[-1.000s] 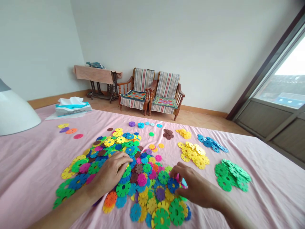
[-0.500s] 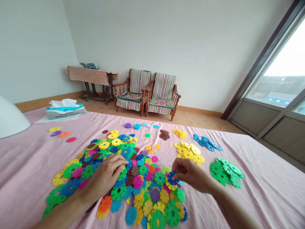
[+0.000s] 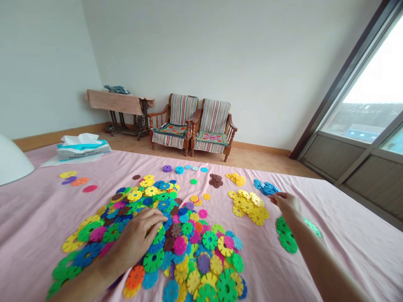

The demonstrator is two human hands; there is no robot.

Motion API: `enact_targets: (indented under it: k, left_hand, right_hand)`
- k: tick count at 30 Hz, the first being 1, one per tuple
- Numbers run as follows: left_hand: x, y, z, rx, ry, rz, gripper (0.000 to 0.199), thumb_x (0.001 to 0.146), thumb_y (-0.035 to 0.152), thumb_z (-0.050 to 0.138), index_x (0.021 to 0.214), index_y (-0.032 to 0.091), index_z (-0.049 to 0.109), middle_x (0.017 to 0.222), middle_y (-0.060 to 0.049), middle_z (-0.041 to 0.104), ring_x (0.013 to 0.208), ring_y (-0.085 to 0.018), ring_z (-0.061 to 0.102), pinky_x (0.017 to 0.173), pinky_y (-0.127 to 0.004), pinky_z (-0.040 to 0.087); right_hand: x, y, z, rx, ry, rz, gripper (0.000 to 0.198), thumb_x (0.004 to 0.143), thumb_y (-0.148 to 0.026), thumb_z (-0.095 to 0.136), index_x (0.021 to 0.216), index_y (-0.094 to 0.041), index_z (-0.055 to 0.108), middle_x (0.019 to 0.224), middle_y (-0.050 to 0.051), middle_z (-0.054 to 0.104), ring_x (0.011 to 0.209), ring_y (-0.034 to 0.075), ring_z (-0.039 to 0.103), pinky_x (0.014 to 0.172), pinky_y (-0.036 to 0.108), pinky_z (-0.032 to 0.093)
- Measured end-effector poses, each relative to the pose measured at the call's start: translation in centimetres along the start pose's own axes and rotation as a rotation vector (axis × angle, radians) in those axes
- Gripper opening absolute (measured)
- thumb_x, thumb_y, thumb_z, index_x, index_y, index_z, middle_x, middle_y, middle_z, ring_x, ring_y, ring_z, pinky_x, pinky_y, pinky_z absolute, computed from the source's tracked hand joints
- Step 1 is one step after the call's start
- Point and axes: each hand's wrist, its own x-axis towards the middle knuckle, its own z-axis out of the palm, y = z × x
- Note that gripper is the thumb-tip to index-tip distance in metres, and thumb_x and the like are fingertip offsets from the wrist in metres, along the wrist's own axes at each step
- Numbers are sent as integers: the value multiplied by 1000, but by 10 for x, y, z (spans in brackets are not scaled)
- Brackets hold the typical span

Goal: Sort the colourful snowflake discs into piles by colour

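Observation:
My left hand [image 3: 143, 230] lies over a large mixed heap of flower-shaped plastic discs [image 3: 179, 245], notched round the edge and in many colours. Its fingers are loosely bent, the thumb apart from them, and the fingertips touch the heap near a blue disc. My right hand [image 3: 286, 203] is stretched out to the far right, thumb and fingers pinched at the near edge of a pile of blue discs [image 3: 263, 187]. A blue disc seems to be at those fingertips, partly hidden. Below the right wrist, the forearm covers part of a green disc pile [image 3: 286, 237].
Yellow piles [image 3: 248, 205] and a brown pile [image 3: 215, 180] lie left of the blue one. Loose discs [image 3: 179, 170] line the far side of the pink cloth [image 3: 333, 218]. A tissue box [image 3: 82, 150] stands back left; two chairs [image 3: 210, 126] are beyond.
My right hand has moved from the mixed heap, where it pinched a blue disc, out to the blue pile. My left hand has stayed on the heap. The view has shifted slightly.

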Motion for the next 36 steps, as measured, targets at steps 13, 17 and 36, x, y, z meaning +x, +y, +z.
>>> enact_targets:
  k: [13,17,36]
  left_hand:
    - [0,-1,-1,41,5,5,21,86,21,49,92,25,68,90,-1,66,88,-16,62,79,-25,51]
    - [-1,-3,0,41,11,9,20,86,22,49,91,25,68,91,-1,66,89,-16,62,79,-25,51]
    - [2,9,-5,22,-32,-33,22,88,21,47,91,22,68,91,-3,66,88,-17,61,80,-29,50]
  right_hand:
    - [-135,-59,40,-185,-768,-465,9,75,-19,51,70,-18,59,60,-2,62,56,11,59,52,20,40]
    - [-171,-82,33,-361,-898,-580,9,73,-16,55,78,-18,62,72,0,64,65,11,55,57,21,38]
    - [-169,-80,21,-432,-881,-644,14,77,-12,55,89,-19,57,86,2,56,80,15,55,73,28,42]
